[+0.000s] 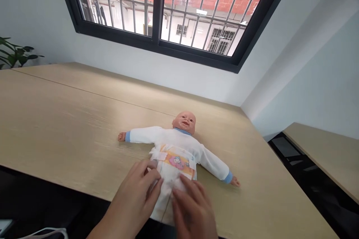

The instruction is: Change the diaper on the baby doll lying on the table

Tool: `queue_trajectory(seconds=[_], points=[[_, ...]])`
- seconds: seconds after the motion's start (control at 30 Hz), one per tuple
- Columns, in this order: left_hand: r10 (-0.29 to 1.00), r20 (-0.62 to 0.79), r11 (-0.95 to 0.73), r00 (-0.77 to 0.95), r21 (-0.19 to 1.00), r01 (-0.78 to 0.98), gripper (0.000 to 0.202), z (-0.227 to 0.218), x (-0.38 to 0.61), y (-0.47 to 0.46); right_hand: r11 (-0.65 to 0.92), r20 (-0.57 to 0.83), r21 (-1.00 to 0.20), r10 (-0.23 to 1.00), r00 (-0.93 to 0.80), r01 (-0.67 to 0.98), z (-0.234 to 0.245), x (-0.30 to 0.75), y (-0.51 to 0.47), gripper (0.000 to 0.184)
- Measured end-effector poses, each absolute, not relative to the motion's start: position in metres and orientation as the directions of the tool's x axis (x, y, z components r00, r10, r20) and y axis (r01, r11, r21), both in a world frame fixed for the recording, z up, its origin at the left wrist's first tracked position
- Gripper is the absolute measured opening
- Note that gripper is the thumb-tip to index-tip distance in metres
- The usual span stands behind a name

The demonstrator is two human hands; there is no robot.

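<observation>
A baby doll lies on its back on the wooden table, head toward the window and arms spread. It wears a white top with blue collar and cuffs. Around its waist is a white diaper with an orange cartoon-printed front band and tape tabs fastened at both sides. My left hand is at the diaper's left edge, fingers bent in a pinch against the white material. Over the lower front, my right hand also has thumb and fingers drawn together on the white material. The doll's white-covered legs are partly hidden by my hands.
The table runs to the wall under a barred, dark-framed window. A leafy plant stands at the far left. To the right, across a dark gap, is another wooden surface. A white cable shows at lower left.
</observation>
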State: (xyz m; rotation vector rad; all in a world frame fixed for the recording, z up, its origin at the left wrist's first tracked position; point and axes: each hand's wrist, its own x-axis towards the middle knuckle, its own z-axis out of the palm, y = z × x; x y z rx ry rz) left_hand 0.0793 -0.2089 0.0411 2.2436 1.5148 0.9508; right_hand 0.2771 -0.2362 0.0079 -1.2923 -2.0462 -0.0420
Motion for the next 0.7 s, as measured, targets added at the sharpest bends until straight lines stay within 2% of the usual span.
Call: queue_trajectory(seconds=[0.07,0.1,0.17,0.3,0.4,0.5,0.57,0.63,0.7], points=[[0.87,0.435,-0.447,0.233,0.496,0.744,0.033,0.048,0.082,-0.204,0.441,0.607,-0.396,0.784,-0.131,0.806,0.023,0.284,-0.234,0.035],[0.857,0.449,-0.465,0.253,0.461,0.756,0.043,0.049,0.084,-0.199,0.394,0.618,-0.425,0.784,-0.057,0.815,0.03,0.284,-0.231,0.042],[0.844,0.424,-0.497,0.328,0.391,0.775,0.059,0.041,0.088,-0.189,0.325,0.592,-0.459,0.806,0.012,0.827,0.034,0.277,-0.223,0.055],[0.855,0.28,-0.511,0.436,0.32,0.798,0.058,0.006,0.093,-0.169,0.369,0.435,-0.4,0.882,-0.181,0.839,0.013,0.255,-0.206,0.056],[0.867,0.225,-0.497,0.444,0.318,0.808,0.06,-0.008,0.091,-0.165,0.366,0.342,-0.399,0.91,-0.234,0.841,0.002,0.252,-0.206,0.057],[0.864,0.226,-0.503,0.45,0.353,0.789,0.059,-0.004,0.087,-0.169,0.384,0.31,-0.462,0.915,-0.259,0.8,0.007,0.261,-0.211,0.057],[0.857,0.247,-0.515,0.452,0.417,0.749,0.062,0.003,0.083,-0.174,0.385,0.325,-0.553,0.916,-0.234,0.739,0.013,0.269,-0.214,0.053],[0.866,0.301,-0.501,0.4,0.519,0.693,0.068,0.009,0.079,-0.178,0.341,0.384,-0.655,0.919,-0.092,0.674,0.014,0.275,-0.215,0.046],[0.893,0.354,-0.447,0.279,0.623,0.642,0.062,0.014,0.076,-0.179,0.261,0.412,-0.732,0.905,0.103,0.629,0.012,0.279,-0.214,0.039]])
